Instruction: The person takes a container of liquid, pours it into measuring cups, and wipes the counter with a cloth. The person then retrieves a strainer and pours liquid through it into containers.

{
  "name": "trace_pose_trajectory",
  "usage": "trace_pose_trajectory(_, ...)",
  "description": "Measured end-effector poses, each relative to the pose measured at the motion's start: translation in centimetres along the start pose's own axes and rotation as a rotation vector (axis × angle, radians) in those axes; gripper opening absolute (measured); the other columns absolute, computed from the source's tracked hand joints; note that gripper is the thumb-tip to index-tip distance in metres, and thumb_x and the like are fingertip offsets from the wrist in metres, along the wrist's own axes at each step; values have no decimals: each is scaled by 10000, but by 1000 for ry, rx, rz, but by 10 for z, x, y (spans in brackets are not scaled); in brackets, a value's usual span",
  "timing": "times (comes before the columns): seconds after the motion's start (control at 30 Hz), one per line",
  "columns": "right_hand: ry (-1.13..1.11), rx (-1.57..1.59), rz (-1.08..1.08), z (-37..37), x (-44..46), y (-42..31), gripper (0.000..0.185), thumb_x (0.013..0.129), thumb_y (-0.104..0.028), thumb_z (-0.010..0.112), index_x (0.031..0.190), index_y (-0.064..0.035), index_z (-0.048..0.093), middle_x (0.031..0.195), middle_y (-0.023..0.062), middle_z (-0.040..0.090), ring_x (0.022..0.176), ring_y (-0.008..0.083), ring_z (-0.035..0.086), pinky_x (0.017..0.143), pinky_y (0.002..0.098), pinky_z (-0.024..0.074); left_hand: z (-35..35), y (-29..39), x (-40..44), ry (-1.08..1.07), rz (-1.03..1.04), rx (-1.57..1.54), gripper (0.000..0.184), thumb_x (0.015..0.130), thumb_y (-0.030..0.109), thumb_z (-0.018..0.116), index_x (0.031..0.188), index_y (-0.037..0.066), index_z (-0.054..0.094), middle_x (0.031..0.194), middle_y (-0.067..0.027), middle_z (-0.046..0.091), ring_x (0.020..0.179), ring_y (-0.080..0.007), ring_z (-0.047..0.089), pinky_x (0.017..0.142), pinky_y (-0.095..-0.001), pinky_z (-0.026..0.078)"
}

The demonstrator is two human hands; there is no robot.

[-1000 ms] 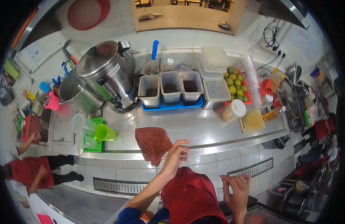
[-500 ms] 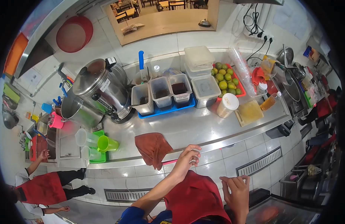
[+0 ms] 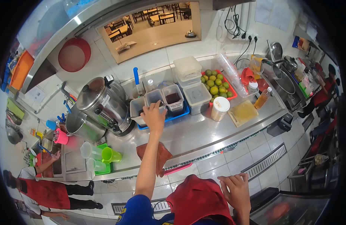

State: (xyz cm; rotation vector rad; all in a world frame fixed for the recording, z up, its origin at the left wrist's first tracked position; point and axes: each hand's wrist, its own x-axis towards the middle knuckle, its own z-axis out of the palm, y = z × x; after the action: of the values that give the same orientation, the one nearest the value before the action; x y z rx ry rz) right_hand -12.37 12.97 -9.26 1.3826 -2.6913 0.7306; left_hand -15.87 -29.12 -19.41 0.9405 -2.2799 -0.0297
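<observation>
My left hand (image 3: 154, 117) reaches out over the counter, fingers spread and bent over the front of the clear plastic containers. Beneath and around it are the left container (image 3: 136, 107), the middle container (image 3: 153, 96) and the right container (image 3: 173, 98), which has dark liquid in it. They sit in a blue tray (image 3: 182, 113). Whether the fingertips touch a container is hard to see. A brown cloth (image 3: 163, 156) lies at the counter's edge, partly behind my left forearm. My right hand (image 3: 234, 189) hovers near my red apron (image 3: 201, 198), holding nothing, its fingers loosely bent and apart.
A large steel urn (image 3: 101, 103) and green jugs (image 3: 112, 154) stand left. To the right are limes (image 3: 216, 83), a white-lidded jar (image 3: 220, 108), a yellow board (image 3: 243, 113) and a bottle (image 3: 263, 98). A co-worker in a red apron (image 3: 45, 193) stands far left.
My left hand has moved forward from above the counter's front edge to the plastic containers. My right hand stays near the apron. The view has shifted slightly.
</observation>
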Motion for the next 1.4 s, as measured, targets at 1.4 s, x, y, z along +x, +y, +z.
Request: trace_pose_trajectory(1.4, -160, 484, 1056, 311, -239, 717, 318, 865, -138, 612, 1178, -86, 582, 974, 176, 711, 935, 367, 690, 826, 471, 539, 305, 423, -431, -1547, -153, -725, 210, 1022, 196, 557, 1192, 100, 635, 949, -51, 684, 726, -124, 616, 643, -278, 513)
